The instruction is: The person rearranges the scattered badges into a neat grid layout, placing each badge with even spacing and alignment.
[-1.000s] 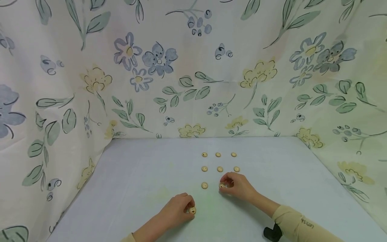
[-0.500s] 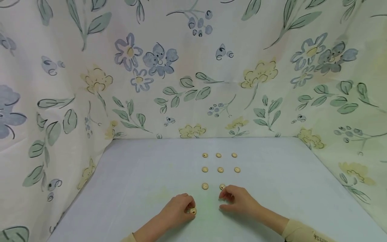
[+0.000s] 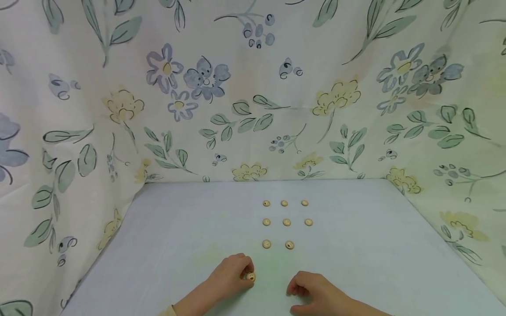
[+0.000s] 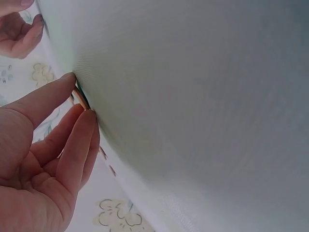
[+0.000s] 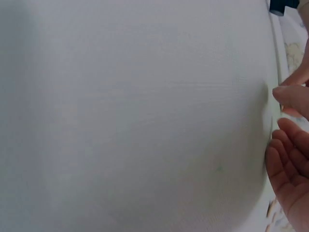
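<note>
Between thumb and fingertips my left hand (image 3: 229, 277) pinches a small round wooden button (image 3: 251, 277) at the table's near middle. In the left wrist view that button (image 4: 81, 98) shows edge-on between the fingertips, at the table surface. My right hand (image 3: 319, 295) lies low to its right, fingers loosely curled and nothing held. The right wrist view shows this hand (image 5: 293, 166) with a gap between thumb and fingers. Beyond both hands, similar buttons lie in rows; the nearest row has a left button (image 3: 266, 244) and a right one (image 3: 290, 245) with a dark spot.
A middle row with a button (image 3: 286, 222) at its centre and a far row with a button (image 3: 284, 203) at its centre lie farther back. The pale table (image 3: 189, 224) is bordered by a flowered curtain (image 3: 237, 145) behind and at both sides.
My right hand has let go of the button at the right of the nearest row and drawn back toward me. The left hand still pinches its button in the same place.
</note>
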A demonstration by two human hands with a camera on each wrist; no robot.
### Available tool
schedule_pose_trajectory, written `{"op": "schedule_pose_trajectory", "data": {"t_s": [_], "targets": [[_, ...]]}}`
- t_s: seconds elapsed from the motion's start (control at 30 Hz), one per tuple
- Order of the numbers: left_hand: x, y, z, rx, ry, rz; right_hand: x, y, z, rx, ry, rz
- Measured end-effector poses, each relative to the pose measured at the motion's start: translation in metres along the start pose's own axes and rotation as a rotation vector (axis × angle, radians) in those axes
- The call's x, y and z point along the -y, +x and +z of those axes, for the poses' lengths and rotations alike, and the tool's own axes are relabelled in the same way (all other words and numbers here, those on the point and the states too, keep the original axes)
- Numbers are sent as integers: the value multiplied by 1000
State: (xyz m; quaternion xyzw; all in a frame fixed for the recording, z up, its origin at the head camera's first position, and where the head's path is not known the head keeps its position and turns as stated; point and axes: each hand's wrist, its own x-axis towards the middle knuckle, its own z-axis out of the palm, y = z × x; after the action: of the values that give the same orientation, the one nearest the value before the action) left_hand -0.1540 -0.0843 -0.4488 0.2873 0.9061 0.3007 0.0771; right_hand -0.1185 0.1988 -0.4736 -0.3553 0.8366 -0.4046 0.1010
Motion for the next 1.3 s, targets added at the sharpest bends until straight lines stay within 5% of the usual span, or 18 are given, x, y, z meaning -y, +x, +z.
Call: {"op": "schedule_pose_trajectory", "data": {"t_s": [0.3,0.7,1.0,1.3], "targets": [[-1,3,0,20,7,-21,-2,3,4,-112,-47,-19],[-8,11,-3,68,67,-7,-6,2,5,-131,-19,9],[-24,38,0,79,144,66,-8,3,8,-157,-42,-75],[-48,85,4,77,191,122,-8,2,8,-178,-73,-85]]}}
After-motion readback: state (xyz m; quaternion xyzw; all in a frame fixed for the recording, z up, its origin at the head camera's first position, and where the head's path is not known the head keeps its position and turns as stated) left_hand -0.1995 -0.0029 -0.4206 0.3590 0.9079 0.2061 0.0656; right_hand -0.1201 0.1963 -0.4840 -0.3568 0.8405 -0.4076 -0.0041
